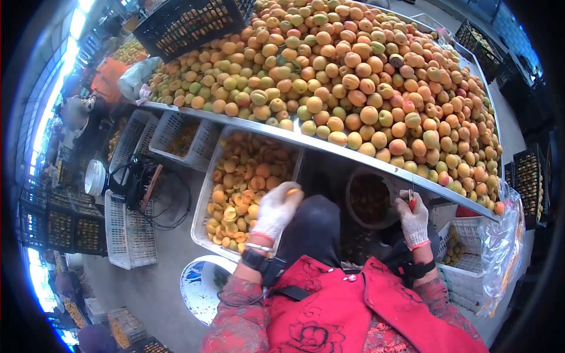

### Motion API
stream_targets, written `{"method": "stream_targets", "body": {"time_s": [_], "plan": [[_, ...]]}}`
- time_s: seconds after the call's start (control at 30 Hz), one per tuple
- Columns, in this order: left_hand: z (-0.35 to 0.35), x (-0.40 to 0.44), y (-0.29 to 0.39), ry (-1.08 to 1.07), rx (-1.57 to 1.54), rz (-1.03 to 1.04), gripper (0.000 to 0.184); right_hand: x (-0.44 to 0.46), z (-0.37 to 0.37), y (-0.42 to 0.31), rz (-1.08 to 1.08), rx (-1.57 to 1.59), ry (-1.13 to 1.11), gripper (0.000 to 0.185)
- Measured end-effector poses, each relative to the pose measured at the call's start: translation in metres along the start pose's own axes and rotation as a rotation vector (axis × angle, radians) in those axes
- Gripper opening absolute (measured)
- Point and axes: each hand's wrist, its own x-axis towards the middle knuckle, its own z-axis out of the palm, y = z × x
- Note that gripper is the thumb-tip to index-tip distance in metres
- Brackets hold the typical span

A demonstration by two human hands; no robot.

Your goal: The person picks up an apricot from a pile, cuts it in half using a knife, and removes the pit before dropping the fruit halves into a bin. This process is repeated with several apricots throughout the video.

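Observation:
My left hand (278,213), in a white knit glove, is closed over the right edge of a white crate (203,226) full of halved apricots (235,203). A bit of orange apricot (292,192) shows at its fingertips; most of it is hidden by the glove. In my right hand (414,222), also gloved, is a small knife with a red handle (412,203), its thin blade pointing up towards the metal table edge (329,143). Whole apricots (353,82) lie heaped on the table beyond both hands.
A round bucket (369,222) with dark contents stands under the table between my hands. A white bucket (197,288) is at my left. White crates (130,229) and a black crate (188,26) are around. Clear plastic sheeting (503,241) hangs at the right.

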Motion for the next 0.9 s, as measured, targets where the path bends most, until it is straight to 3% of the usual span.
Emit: {"method": "stream_targets", "body": {"time_s": [0.2, 0.4, 0.7, 0.9], "plan": [[-0.045, -0.020, -0.137, 0.362, 0.458, -0.154, 0.022, -0.011, -0.011, 0.000, 0.060, 0.002, -0.022, 0.017], [-0.058, 0.011, -0.169, 0.514, 0.479, -0.197, 0.021, -0.016, -0.024, 0.014, 0.084, -0.017, -0.004, 0.016], [-0.053, 0.041, -0.194, 0.307, 0.790, -0.072, 0.017, -0.020, -0.027, 0.007, 0.162, -0.148, 0.031, 0.015], [-0.063, 0.046, -0.202, 0.142, 1.095, 0.019, 0.019, -0.021, -0.019, 0.006, 0.075, -0.118, 0.026, 0.015]]}}
